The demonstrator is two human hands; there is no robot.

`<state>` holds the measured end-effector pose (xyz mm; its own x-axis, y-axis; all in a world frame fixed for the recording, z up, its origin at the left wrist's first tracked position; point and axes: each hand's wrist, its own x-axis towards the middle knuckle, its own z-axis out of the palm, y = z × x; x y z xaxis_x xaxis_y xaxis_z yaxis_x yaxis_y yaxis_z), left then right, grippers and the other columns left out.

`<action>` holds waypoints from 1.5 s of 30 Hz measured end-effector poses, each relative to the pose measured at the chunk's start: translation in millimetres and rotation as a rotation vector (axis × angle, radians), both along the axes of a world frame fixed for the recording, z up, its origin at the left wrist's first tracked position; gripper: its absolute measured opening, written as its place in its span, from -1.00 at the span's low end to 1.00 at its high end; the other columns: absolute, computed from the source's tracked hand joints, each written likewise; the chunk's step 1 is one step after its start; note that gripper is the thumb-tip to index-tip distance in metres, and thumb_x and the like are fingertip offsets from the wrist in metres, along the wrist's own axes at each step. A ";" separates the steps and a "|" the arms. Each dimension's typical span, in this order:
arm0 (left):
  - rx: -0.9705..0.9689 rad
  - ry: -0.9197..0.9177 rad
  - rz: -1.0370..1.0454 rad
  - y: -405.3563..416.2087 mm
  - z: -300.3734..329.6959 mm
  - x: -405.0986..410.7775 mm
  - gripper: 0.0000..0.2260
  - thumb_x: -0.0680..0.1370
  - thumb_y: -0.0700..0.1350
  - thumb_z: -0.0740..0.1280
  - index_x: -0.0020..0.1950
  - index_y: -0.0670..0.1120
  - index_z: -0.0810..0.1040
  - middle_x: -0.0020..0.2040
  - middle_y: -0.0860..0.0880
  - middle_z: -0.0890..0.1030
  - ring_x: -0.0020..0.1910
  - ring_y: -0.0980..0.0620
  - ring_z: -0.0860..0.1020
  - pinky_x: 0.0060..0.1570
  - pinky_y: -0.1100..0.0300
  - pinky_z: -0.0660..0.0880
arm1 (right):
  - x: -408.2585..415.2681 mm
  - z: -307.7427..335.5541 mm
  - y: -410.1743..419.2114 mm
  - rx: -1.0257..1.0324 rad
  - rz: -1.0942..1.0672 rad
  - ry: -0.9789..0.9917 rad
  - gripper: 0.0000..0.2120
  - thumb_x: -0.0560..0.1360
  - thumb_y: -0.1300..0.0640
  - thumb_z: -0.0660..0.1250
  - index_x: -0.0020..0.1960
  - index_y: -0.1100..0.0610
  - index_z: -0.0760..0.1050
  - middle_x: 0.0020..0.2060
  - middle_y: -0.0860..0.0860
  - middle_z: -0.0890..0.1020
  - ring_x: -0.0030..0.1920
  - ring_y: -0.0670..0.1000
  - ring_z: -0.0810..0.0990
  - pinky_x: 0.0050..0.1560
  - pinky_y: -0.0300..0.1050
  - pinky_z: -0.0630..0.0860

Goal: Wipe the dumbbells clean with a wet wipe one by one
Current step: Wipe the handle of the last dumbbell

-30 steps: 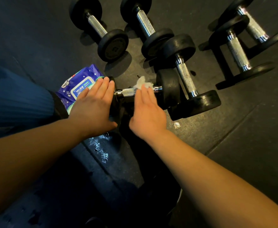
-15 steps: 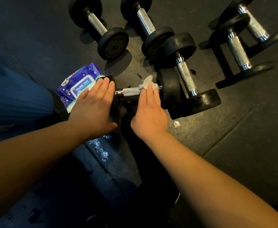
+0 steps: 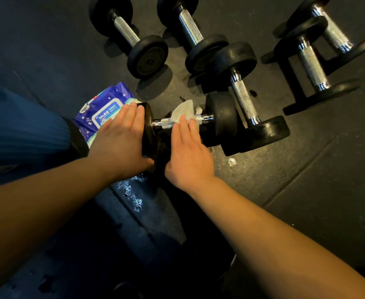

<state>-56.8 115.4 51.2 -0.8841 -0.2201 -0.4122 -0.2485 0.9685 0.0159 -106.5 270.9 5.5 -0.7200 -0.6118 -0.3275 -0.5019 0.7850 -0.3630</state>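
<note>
A black dumbbell (image 3: 221, 117) with a chrome handle lies crosswise on the dark floor in front of me. My left hand (image 3: 121, 141) rests flat with straight fingers against its left end plate. My right hand (image 3: 188, 152) presses a white wet wipe (image 3: 182, 112) onto the chrome handle with straight fingers. Part of the wipe sticks up beyond my fingertips. The handle's middle is hidden under the wipe and fingers.
A blue pack of wet wipes (image 3: 103, 111) lies left of the dumbbell, beside my blue-clad knee (image 3: 21, 130). Several more dumbbells lie behind: one (image 3: 134, 37) at far left, one (image 3: 193, 33) beside it, one (image 3: 244, 100) touching mine, two at right (image 3: 313, 67).
My right hand has slid the wipe along the handle toward the right plate and back a little. My left hand stays on the left plate.
</note>
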 end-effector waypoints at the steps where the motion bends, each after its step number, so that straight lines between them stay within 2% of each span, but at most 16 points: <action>1: 0.001 -0.010 -0.005 1.3 0.0 4.5 0.15 0.28 0.31 0.48 0.60 -0.14 -0.10 0.62 -0.15 0.01 0.59 -0.10 0.00 0.51 -0.12 0.16 | 0.9 0.4 -0.9 -0.005 0.015 -0.004 -0.12 0.37 0.02 0.40 0.57 0.21 0.08 0.61 0.11 -0.01 0.62 0.09 -0.15 0.39 -0.02 0.39; 4: -0.004 -0.024 -0.040 6.4 1.2 19.6 0.10 0.35 0.30 0.42 0.61 -0.11 -0.17 0.63 -0.13 -0.09 0.60 -0.08 -0.09 0.53 -0.10 0.09 | -1.1 2.2 4.7 0.002 -0.009 0.001 -0.13 0.38 0.06 0.38 0.58 0.17 0.06 0.62 0.09 0.01 0.62 0.07 -0.12 0.33 -0.03 0.45; 7: -0.011 -0.036 -0.057 13.5 3.6 36.2 0.08 0.38 0.32 0.39 0.61 -0.10 -0.18 0.63 -0.11 -0.12 0.60 -0.07 -0.13 0.54 -0.08 0.05 | 0.6 4.4 14.8 0.013 -0.106 -0.006 -0.15 0.41 0.10 0.35 0.59 0.17 0.04 0.63 0.09 -0.03 0.62 0.08 -0.14 0.34 -0.05 0.42; 12: 0.037 0.026 -0.010 22.0 12.2 45.7 0.05 0.37 0.24 0.44 0.62 -0.10 -0.11 0.63 -0.12 -0.07 0.60 -0.07 -0.09 0.54 -0.09 0.03 | 26.9 9.3 19.8 -0.021 -0.029 -0.083 -0.14 0.40 0.09 0.37 0.59 0.20 0.03 0.62 0.11 -0.03 0.62 0.10 -0.16 0.46 -0.03 0.29; 14: 0.049 0.044 0.033 20.0 9.3 37.0 0.07 0.35 0.24 0.45 0.61 -0.12 -0.11 0.62 -0.13 -0.06 0.60 -0.08 -0.07 0.53 -0.07 0.02 | 34.5 7.9 25.2 -0.029 0.002 -0.081 -0.15 0.39 0.09 0.36 0.58 0.22 0.06 0.62 0.13 0.01 0.62 0.11 -0.12 0.49 -0.01 0.30; 19: 0.048 -0.048 0.019 28.6 1.5 49.4 0.07 0.36 0.27 0.41 0.61 -0.11 -0.17 0.63 -0.12 -0.11 0.60 -0.05 -0.13 0.54 -0.10 0.04 | 34.7 7.1 33.5 -0.020 -0.130 -0.072 -0.15 0.42 0.12 0.31 0.61 0.19 0.00 0.63 0.11 -0.02 0.62 0.11 -0.14 0.48 -0.04 0.25; 22: 0.038 -0.053 -0.002 38.4 4.4 65.4 0.03 0.40 0.27 0.36 0.62 -0.11 -0.18 0.62 -0.12 -0.14 0.60 -0.05 -0.17 0.55 -0.10 0.01 | 46.9 10.5 29.0 -0.022 -0.022 -0.084 -0.13 0.42 0.05 0.36 0.60 0.23 0.03 0.62 0.15 0.00 0.62 0.13 -0.14 0.48 -0.01 0.27; 25: 0.033 -0.035 -0.003 41.0 7.5 72.0 0.00 0.41 0.26 0.35 0.62 -0.12 -0.14 0.63 -0.12 -0.12 0.60 -0.04 -0.15 0.55 -0.07 -0.02 | 54.6 11.5 32.6 -0.027 0.056 -0.079 -0.15 0.40 0.05 0.37 0.58 0.24 0.09 0.60 0.16 0.08 0.62 0.15 -0.08 0.43 0.04 0.39; 28: 0.071 -0.001 0.028 36.5 7.5 62.0 0.02 0.39 0.26 0.37 0.62 -0.13 -0.12 0.63 -0.13 -0.09 0.60 -0.04 -0.12 0.54 -0.10 0.01 | 49.5 9.2 44.9 0.011 -0.045 -0.043 -0.17 0.40 0.11 0.31 0.60 0.21 0.06 0.61 0.14 0.05 0.62 0.12 -0.08 0.42 0.00 0.37; 31: 0.088 -0.074 0.004 34.5 1.8 54.5 0.05 0.39 0.29 0.37 0.61 -0.09 -0.19 0.63 -0.10 -0.14 0.60 -0.03 -0.16 0.54 -0.10 -0.01 | 50.6 8.9 47.9 0.023 -0.122 -0.035 -0.17 0.39 0.13 0.31 0.59 0.22 0.07 0.61 0.15 0.05 0.62 0.14 -0.08 0.47 -0.03 0.30; 34: 0.077 -0.100 0.000 38.8 -1.2 60.2 0.06 0.38 0.30 0.36 0.61 -0.08 -0.22 0.63 -0.09 -0.16 0.59 -0.03 -0.18 0.55 -0.11 -0.01 | 60.6 12.0 39.4 0.004 -0.023 -0.077 -0.17 0.41 0.07 0.34 0.58 0.23 0.08 0.60 0.18 0.06 0.61 0.17 -0.08 0.49 0.01 0.25; 38: 0.061 -0.098 -0.015 42.5 0.0 71.4 0.05 0.38 0.30 0.33 0.61 -0.07 -0.24 0.62 -0.08 -0.20 0.59 -0.01 -0.22 0.55 -0.11 -0.01 | 69.0 10.8 42.1 -0.008 0.120 -0.073 -0.17 0.42 0.07 0.34 0.59 0.25 0.09 0.61 0.17 0.08 0.62 0.16 -0.06 0.48 0.04 0.32; 42: 0.078 -0.095 -0.002 49.6 2.0 81.9 0.03 0.40 0.27 0.34 0.61 -0.08 -0.23 0.62 -0.09 -0.20 0.59 -0.03 -0.22 0.54 -0.13 0.00 | 61.3 8.8 58.5 0.045 -0.010 -0.006 -0.18 0.39 0.13 0.30 0.59 0.23 0.10 0.60 0.17 0.10 0.62 0.14 -0.01 0.49 -0.06 0.26; 45: 0.089 -0.080 -0.004 55.8 5.4 91.8 0.00 0.39 0.26 0.31 0.62 -0.10 -0.16 0.63 -0.11 -0.14 0.60 -0.05 -0.18 0.54 -0.13 0.02 | 67.8 12.8 58.3 0.047 -0.021 -0.037 -0.18 0.40 0.12 0.31 0.59 0.24 0.09 0.60 0.19 0.09 0.62 0.17 -0.03 0.49 -0.03 0.27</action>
